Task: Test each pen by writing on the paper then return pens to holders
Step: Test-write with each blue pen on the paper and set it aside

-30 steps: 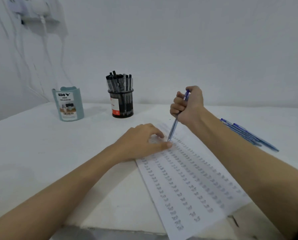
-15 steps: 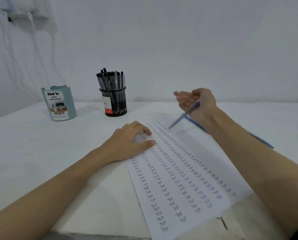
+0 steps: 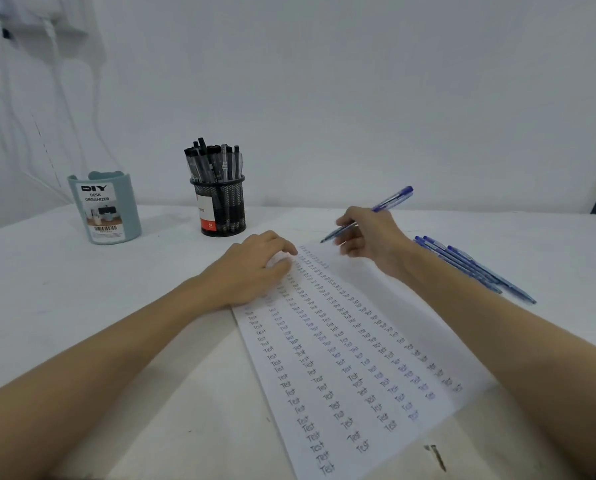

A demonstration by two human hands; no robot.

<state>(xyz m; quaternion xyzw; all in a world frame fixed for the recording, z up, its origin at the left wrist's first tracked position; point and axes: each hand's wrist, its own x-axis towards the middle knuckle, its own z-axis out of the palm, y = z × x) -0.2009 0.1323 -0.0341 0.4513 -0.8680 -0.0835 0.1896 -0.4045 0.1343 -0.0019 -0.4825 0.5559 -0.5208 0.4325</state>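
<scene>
While the left hand [image 3: 251, 271] is pressing the paper [image 3: 355, 344] flat w/ relaxed fingers, the right hand [image 3: 369, 237] is pinching a blue pen [image 3: 369, 213], tip hovering near the sheet's far end, so it's needing a steady drop onto a blank spot.

2 holders [image 3: 106, 209], 1 paper sheet [image 3: 352, 358], 1 blue pen [image 3: 390, 200] in hand, approx 4 more [image 3: 473, 268] on table.
</scene>
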